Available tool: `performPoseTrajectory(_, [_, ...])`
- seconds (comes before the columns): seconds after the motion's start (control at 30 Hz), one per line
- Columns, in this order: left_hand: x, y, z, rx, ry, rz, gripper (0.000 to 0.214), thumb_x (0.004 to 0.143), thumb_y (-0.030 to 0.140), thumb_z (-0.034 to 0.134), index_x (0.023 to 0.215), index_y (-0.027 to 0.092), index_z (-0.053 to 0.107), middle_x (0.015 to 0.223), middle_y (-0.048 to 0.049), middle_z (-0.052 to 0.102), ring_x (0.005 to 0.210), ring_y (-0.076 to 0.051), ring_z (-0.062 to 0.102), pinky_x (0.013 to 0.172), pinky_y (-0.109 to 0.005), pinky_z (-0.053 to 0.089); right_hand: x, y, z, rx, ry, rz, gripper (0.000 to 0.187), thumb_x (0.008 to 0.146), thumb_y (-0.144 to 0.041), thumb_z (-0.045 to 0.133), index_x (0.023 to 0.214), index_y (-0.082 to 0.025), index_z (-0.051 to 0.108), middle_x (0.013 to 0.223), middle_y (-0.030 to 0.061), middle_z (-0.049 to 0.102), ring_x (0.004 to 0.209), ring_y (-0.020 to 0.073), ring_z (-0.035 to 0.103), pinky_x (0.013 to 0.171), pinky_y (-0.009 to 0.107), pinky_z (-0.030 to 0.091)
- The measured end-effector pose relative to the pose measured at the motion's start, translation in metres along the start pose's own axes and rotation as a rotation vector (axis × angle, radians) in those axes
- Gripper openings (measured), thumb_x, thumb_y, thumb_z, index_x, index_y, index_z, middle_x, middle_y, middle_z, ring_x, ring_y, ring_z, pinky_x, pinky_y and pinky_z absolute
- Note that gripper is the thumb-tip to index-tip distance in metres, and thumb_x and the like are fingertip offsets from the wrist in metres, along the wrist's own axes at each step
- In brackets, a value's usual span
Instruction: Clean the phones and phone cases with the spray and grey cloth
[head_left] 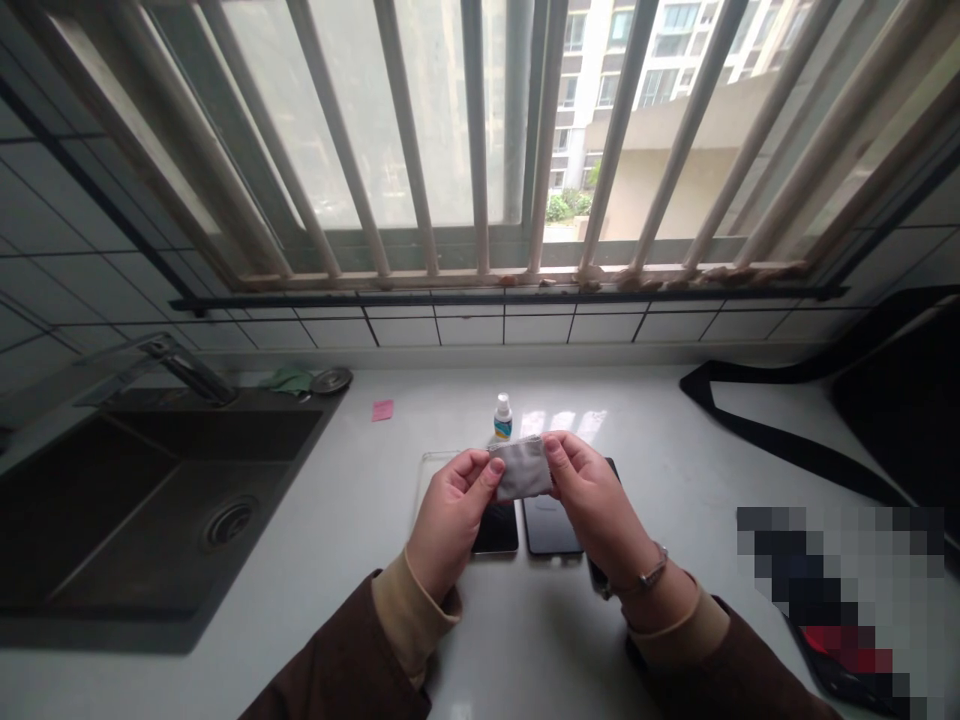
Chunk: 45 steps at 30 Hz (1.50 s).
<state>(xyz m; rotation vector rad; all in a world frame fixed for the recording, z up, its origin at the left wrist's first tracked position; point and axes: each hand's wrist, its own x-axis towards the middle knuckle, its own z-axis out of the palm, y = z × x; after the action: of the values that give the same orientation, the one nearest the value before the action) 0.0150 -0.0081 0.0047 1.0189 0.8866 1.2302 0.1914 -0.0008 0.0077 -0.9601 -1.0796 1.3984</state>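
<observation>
Hands meet: the left hand (pixel 450 520) and the right hand (pixel 596 510) each have a tight grip on a small grey cloth (pixel 523 470) above two phones (pixel 551 525) on the bench (pixel 352 510).

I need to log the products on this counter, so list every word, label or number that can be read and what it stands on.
No text here can be read.
On the small bottle: a banded label, print too small to read.
On the pink note: no writing shows.
On the grey cloth, pinched between left hand and right hand: no print shows.
On the phones: screens dark.
</observation>
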Motion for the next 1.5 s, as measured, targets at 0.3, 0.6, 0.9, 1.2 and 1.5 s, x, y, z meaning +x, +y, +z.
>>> performPoseTrajectory(0.3, [-0.001,0.0,-0.001,-0.013,-0.028,-0.053,0.028,0.093,0.044,0.076,0.09,0.016,0.071,0.088,-0.0025,0.068,0.079,-0.014,0.061,0.071,-0.024,0.053,0.003,0.001,-0.003,0.105,-0.027,0.164,0.045,0.08,-0.05,0.089,0.107,-0.021,0.069,0.096,0.0031,0.072,0.084,0.0171,0.066,0.077,0.031,0.053])
performPoseTrajectory(0.6, [0.001,-0.005,-0.002,-0.111,-0.01,-0.068,0.028,0.092,0.039,0.079,0.105,0.014,0.076,0.105,-0.0098,0.077,0.095,-0.019,0.069,0.091,-0.03,0.054,0.004,0.005,-0.006,-0.136,-0.084,-0.049,0.036,0.089,-0.045,0.082,0.11,-0.022,0.063,0.093,0.0021,0.072,0.086,0.018,0.067,0.077,0.03,0.054])
performPoseTrajectory(0.9, [-0.001,0.002,0.002,-0.328,-0.071,-0.18,0.025,0.093,0.033,0.078,0.11,0.015,0.072,0.116,-0.0108,0.076,0.103,-0.019,0.072,0.098,-0.034,0.056,-0.001,-0.001,-0.001,-0.182,-0.081,-0.049,0.043,0.09,-0.05,0.079,0.118,-0.023,0.061,0.097,0.0063,0.077,0.092,0.0231,0.074,0.082,0.036,0.059])
performPoseTrajectory(1.2, [0.004,0.009,-0.003,-0.423,0.16,-0.216,0.018,0.097,0.022,0.069,0.112,0.014,0.073,0.117,-0.0126,0.077,0.105,-0.022,0.074,0.098,-0.043,0.061,0.046,-0.034,0.007,-1.131,0.066,-0.432,0.033,0.102,-0.041,0.062,0.128,-0.02,0.065,0.126,0.0138,0.07,0.089,0.0235,0.072,0.08,0.037,0.055])
performPoseTrajectory(1.5, [0.006,0.004,-0.005,-0.368,0.175,-0.187,0.022,0.092,0.026,0.078,0.111,0.016,0.075,0.118,-0.0118,0.077,0.108,-0.022,0.072,0.1,-0.041,0.059,0.086,-0.023,0.023,-1.305,-0.063,-0.509,0.015,0.103,-0.025,0.06,0.11,-0.02,0.072,0.108,0.0111,0.074,0.101,0.0268,0.07,0.086,0.035,0.052])
